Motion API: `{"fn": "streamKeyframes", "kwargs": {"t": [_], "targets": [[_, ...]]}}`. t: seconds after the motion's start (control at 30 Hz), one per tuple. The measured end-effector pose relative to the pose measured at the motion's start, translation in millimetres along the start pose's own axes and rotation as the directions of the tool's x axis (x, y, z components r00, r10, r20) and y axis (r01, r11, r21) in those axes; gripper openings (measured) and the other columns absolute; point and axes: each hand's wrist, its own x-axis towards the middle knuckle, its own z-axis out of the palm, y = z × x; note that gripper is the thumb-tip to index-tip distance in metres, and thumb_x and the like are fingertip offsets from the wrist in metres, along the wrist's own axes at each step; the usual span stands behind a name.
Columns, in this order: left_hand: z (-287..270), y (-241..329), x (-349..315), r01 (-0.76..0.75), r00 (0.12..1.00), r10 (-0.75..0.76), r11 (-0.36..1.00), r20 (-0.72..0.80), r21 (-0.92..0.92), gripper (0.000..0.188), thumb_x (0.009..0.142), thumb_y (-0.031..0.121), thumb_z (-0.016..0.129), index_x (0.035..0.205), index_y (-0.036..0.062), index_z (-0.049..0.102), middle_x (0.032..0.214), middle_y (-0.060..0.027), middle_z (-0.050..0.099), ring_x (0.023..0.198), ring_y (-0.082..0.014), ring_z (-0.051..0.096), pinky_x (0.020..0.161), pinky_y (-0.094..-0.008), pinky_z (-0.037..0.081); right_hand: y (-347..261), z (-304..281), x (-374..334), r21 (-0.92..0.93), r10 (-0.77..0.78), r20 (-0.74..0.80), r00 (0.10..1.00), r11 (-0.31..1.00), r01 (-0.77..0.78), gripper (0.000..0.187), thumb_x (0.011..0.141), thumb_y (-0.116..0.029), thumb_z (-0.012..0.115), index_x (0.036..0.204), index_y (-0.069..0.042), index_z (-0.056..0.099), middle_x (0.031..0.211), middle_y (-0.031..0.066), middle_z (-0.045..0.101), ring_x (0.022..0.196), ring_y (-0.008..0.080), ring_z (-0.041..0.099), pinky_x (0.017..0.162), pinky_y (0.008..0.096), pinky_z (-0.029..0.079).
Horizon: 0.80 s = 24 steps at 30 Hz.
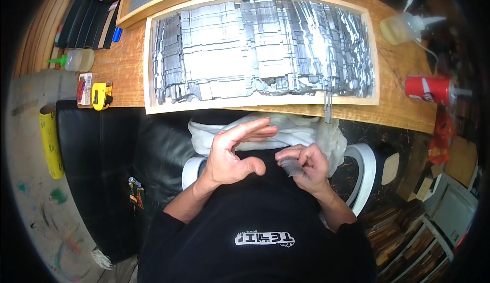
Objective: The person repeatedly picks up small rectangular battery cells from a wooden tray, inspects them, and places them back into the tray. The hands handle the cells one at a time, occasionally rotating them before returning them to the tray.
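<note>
My left hand (234,154) is raised in front of my chest with its fingers stretched out and the thumb apart, and nothing lies in it. Close by on the right, my right hand (312,169) is closed on a thin dark grey piece (292,166), blurred, which it pinches between thumb and fingers. Beyond both hands stands a shallow wooden tray (204,107) full of thin grey and silvery strips (214,48), laid side by side in dense layers. A few narrow strips (327,110) stick out over the tray's front edge, above my right hand.
The wooden table (408,110) bears a green-tipped bottle (80,60), a yellow tool (102,95), another squeeze bottle (402,29) and a red can (427,89). White cloth (204,132) hangs below its front edge. A black padded seat (94,170) stands left, beside a yellow roll (50,142).
</note>
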Motion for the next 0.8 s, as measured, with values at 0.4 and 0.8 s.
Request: {"fn": "streamKeyframes", "kwargs": {"t": [0.4,0.8], "targets": [[36,4,35,0.414,0.888,-0.453,0.864,-0.083,-0.286,0.05,0.114,0.036,0.047,0.12,-0.0095,0.068,0.108,-0.0194,0.077,0.097,-0.0259,0.077,0.085,-0.0363,0.063,-18,-3,-9,0.207,0.59,0.073,0.804,0.78,-0.591,0.036,0.091,0.008,0.076,0.083,-0.007,0.044,0.077,0.0054,0.064,0.077,0.0154,0.072,0.07,0.0291,0.062],[36,0,32,0.676,0.737,-0.665,0.715,0.123,-0.18,0.02,0.097,0.005,0.075,0.114,-0.0042,0.073,0.101,-0.0144,0.079,0.092,-0.0188,0.078,0.076,-0.0285,0.063,-37,5,-35,0.321,0.624,0.039,0.78,0.731,-0.602,0.036,0.092,0.004,0.077,0.085,-0.008,0.044,0.081,0.0085,0.068,0.076,0.0163,0.075,0.069,0.0306,0.066]]}}
